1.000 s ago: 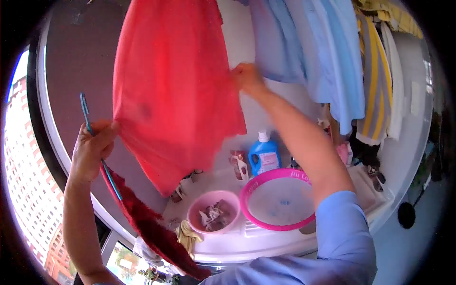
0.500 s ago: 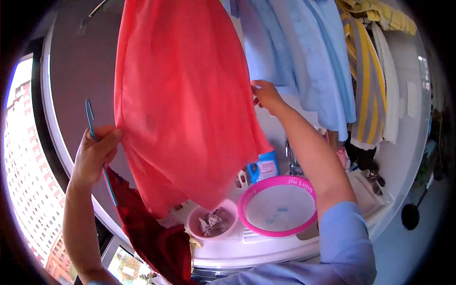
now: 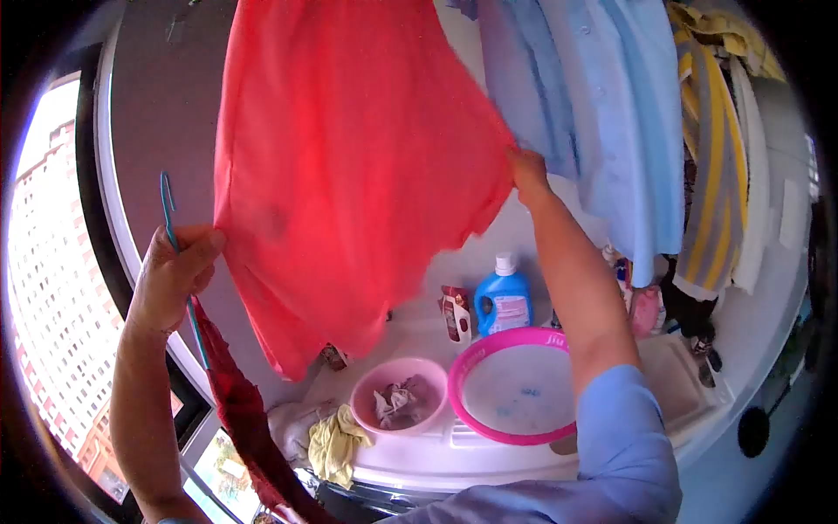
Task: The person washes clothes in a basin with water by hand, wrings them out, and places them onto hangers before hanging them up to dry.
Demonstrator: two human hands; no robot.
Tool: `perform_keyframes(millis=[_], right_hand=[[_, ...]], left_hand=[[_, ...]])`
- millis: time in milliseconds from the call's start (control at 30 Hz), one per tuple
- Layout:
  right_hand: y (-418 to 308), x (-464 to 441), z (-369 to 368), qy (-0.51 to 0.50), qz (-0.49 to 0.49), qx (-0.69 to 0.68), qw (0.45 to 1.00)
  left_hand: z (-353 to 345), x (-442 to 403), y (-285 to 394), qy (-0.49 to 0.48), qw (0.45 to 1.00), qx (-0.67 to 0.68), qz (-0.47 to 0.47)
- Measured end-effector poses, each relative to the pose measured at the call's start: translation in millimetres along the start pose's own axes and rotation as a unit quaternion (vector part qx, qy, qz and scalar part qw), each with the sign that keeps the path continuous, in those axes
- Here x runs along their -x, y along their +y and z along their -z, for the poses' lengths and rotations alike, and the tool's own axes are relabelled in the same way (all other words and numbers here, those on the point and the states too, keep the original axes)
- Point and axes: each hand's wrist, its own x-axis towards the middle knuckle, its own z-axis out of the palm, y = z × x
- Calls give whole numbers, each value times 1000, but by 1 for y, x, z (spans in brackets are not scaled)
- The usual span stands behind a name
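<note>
A large red garment [image 3: 349, 166] hangs from above in front of me. On the left, my left hand [image 3: 179, 271] pinches its edge and also grips a thin blue hanger [image 3: 199, 332]. From that hanger a dark red cloth [image 3: 240, 410] droops beside my forearm. My right hand [image 3: 528, 173] is closed on the garment's right edge and pulls it out sideways, so the lower hem slants between the two hands.
Light blue shirts [image 3: 611, 113] and a striped towel [image 3: 717, 175] hang at the right. Below are a pink basin [image 3: 362, 410] with wet cloth, a larger pink-rimmed basin [image 3: 463, 406], a blue detergent bottle [image 3: 504, 301] and a yellow cloth [image 3: 336, 445]. A window [image 3: 52, 288] is at the left.
My right hand has moved right and closed on the garment's edge, which is now stretched outward. The dark red cloth hangs narrower. My left hand keeps its hold.
</note>
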Motion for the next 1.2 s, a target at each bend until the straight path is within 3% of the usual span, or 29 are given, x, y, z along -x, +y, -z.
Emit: perform_keyframes(millis=[100,133,233,267,367,433,567,667,800,833,867,900,967,1033,1100,1167,1200], right_hand=[[-38,34,-5,-291,-32,153,944],[-57,44,-16,-142,9,225,964],[-29,14,-7,-33,43,201,978],[-30,16,0,-152,-13,206,967],[-33,17,5,-121,-89,221,964],[-26,26,11,-105,-92,139,980],[-25,58,33,43,-96,203,973],[-8,97,67,18,63,101,993],[-42,208,91,99,154,92,979],[-51,238,98,91,128,101,982],[-80,277,76,-33,291,82,953],[-97,304,68,-141,381,106,908],[-147,330,45,-399,327,70,853],[-188,356,23,-615,246,24,749],[-193,371,6,-694,240,-25,679],[-189,384,-10,-662,318,-74,675],[-188,388,-24,-661,297,-95,683]], left_hand=[[-7,-1,2,13,999,22,21],[-10,-1,3,14,999,26,19],[-21,-3,5,-3,999,35,21],[-25,-3,3,-22,999,37,25],[-32,-4,-6,-74,997,14,30],[-41,2,-3,-91,996,-4,19],[-39,6,-21,-103,995,2,-6],[-36,5,-41,-114,993,23,-10],[-24,10,-62,-114,993,21,22],[-23,12,-66,-107,994,23,27],[-24,14,-70,-102,994,25,32],[-26,15,-77,-109,993,33,28],[-30,14,-88,-133,990,45,17],[-35,12,-100,-145,987,74,12],[-35,12,-113,-148,984,102,-2],[-33,14,-127,-143,981,128,-15],[-30,17,-133,-139,982,130,-13]])
